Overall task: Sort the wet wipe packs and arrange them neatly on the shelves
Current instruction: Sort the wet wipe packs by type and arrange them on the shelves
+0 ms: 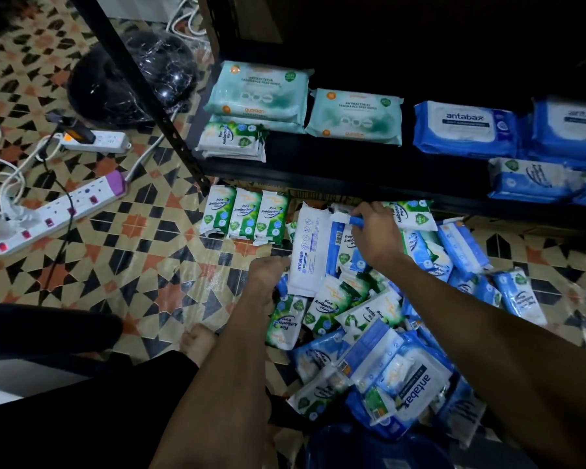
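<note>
A heap of wet wipe packs [369, 319], green Pine and blue ones, lies on the tiled floor below a black shelf [318, 177]. My right hand [374, 233] pinches the top edge of a blue-and-white pack [339, 245] in the heap. My left hand [268, 275] reaches to the left edge of a white antabax pack [310, 252]; its fingertips are blurred. Three green Pine packs [246, 216] stand in a row on the floor. On the shelf lie teal Guardian packs [257, 91], a stack of green Pine packs [230, 142] and blue antabax packs [464, 128].
Two power strips [58, 211] with white cables lie on the floor at left. A black object wrapped in clear plastic [132, 76] sits behind the shelf post [142, 96]. My bare foot [198, 343] rests near the heap. A dark blue container rim [369, 445] shows at the bottom.
</note>
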